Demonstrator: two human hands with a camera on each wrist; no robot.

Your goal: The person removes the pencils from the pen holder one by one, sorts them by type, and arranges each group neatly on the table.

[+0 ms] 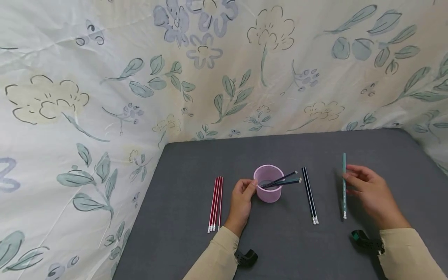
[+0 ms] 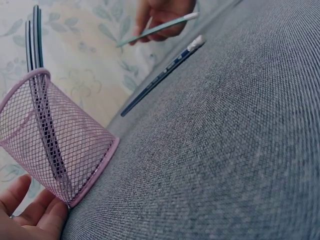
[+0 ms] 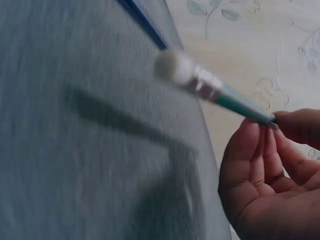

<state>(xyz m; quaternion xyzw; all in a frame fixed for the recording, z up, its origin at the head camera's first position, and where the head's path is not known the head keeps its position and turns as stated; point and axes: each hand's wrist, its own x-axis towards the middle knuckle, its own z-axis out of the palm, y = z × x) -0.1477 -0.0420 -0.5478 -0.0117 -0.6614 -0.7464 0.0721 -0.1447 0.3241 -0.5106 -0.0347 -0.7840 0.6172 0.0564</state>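
A pink mesh cup (image 1: 268, 194) stands on the dark table, with dark and teal pencils (image 2: 36, 47) leaning in it. At the cup's left side is my left hand (image 1: 241, 204); its fingers (image 2: 42, 207) touch the lower wall without wrapping round it. My right hand (image 1: 372, 194) pinches a teal pencil (image 1: 344, 186) between thumb and fingers, above the table at the right. In the right wrist view the white eraser end of this pencil (image 3: 230, 100) points toward the camera, and its shadow falls on the cloth.
Two dark blue pencils (image 1: 309, 194) lie side by side between the cup and my right hand. Several red pencils (image 1: 216, 202) lie left of my left hand. A grey cloth covers the table (image 1: 287, 249). Floral fabric (image 1: 210, 97) hangs behind and at the left.
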